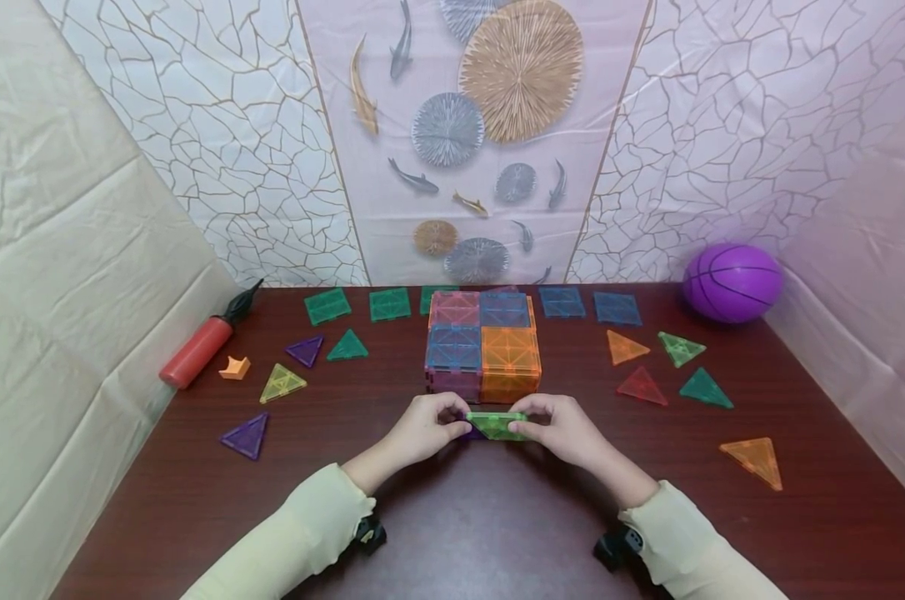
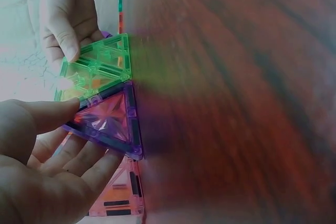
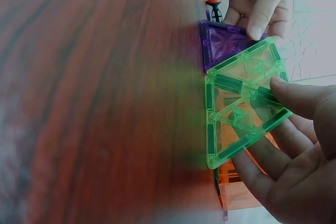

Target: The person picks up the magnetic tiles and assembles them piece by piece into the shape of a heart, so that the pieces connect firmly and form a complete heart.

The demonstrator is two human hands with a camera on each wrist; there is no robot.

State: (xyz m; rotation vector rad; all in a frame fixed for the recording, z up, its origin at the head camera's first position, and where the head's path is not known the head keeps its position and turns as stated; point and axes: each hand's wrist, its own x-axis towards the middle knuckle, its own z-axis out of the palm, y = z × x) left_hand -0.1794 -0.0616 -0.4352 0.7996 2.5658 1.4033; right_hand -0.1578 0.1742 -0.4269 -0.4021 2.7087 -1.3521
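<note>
In the head view both hands meet in front of a box of see-through magnetic tiles (image 1: 454, 346). My left hand (image 1: 422, 427) pinches a purple triangular magnetic tile (image 2: 107, 116) between thumb and fingers. My right hand (image 1: 565, 429) holds two light green triangular magnetic tiles (image 3: 244, 93), thumb on the near face and fingers behind. The green pair lies edge to edge, and the purple tile adjoins it along a slanted edge. All three stand upright, their lower edges right at the tabletop in the wrist views.
Loose triangular tiles lie left, such as a yellow one (image 1: 282, 383), and right, such as an orange one (image 1: 756, 460). Green squares (image 1: 388, 304) and blue squares (image 1: 617, 308) line the back. A red hand pump (image 1: 197, 350), an orange crown-like piece (image 1: 235, 367) and a purple ball (image 1: 733, 283) stand near the edges.
</note>
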